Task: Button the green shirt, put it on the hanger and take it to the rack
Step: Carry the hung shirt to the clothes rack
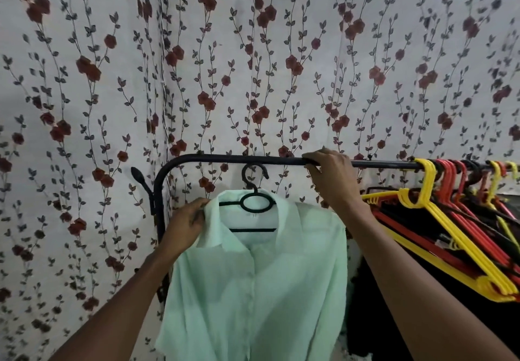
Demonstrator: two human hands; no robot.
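Both hands grip: left (pixel 187 220) pinches upright, front-facing green shirt (pixel 253 290), right (pixel 332 178) clasps rack (pixel 225 160).

A pale wall (pixel 84 79) fills nearly the whole view, covered in a pattern of climbing dark-leaved vines with dull red flowers. A thin vertical seam or cord (pixel 162 51) runs down it left of centre, where the surface seems to fold slightly. The light is soft and even, a little dimmer toward the left edge. Low on the right, a bunch of yellow and red plastic hangers (pixel 450 220) crowds together, tilted, in front of dark clothing (pixel 394 318) that fills the lower right corner. No floor or window shows.
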